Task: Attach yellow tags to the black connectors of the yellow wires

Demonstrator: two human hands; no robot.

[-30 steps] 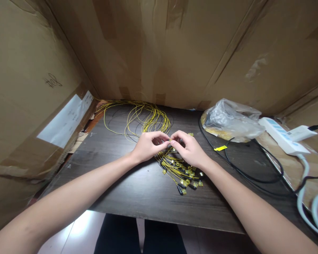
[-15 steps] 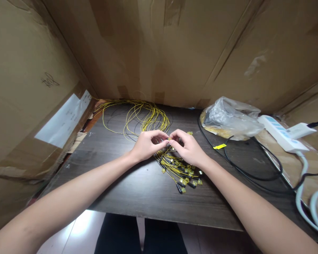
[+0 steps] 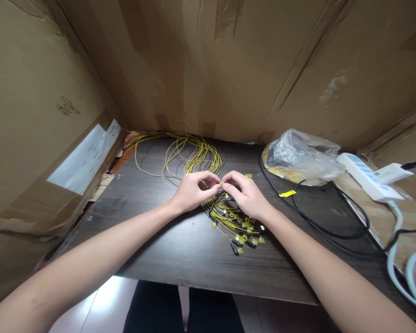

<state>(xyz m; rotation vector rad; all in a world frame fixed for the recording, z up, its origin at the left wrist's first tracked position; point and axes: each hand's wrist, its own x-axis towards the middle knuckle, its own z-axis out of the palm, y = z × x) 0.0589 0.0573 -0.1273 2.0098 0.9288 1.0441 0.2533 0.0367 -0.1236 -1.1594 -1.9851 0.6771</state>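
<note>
My left hand (image 3: pixel 194 192) and my right hand (image 3: pixel 247 196) meet fingertip to fingertip just above the table. Both are closed in a pinch on a wire end with a small yellow piece (image 3: pixel 221 183), mostly hidden by the fingers. Below and between the hands lies a bunch of thin yellow wires (image 3: pixel 217 213). Their ends carry black sleeves (image 3: pixel 234 249) and small see-through yellow pieces (image 3: pixel 240 251). Behind my left hand, the wires loop back in a loose coil (image 3: pixel 204 155) toward the far left corner.
Cardboard walls (image 3: pixel 208 69) enclose the dark wooden table (image 3: pixel 173 254). A clear plastic bag (image 3: pixel 301 155) stands at the back right, beside a white power strip (image 3: pixel 369 178). A black cable (image 3: pixel 319 226) with a yellow tag (image 3: pixel 287 193) curves across the right side.
Both hands stay in the same place with the wire end between them. The right fingertips have shifted very slightly, and the yellow piece shows a little more.
</note>
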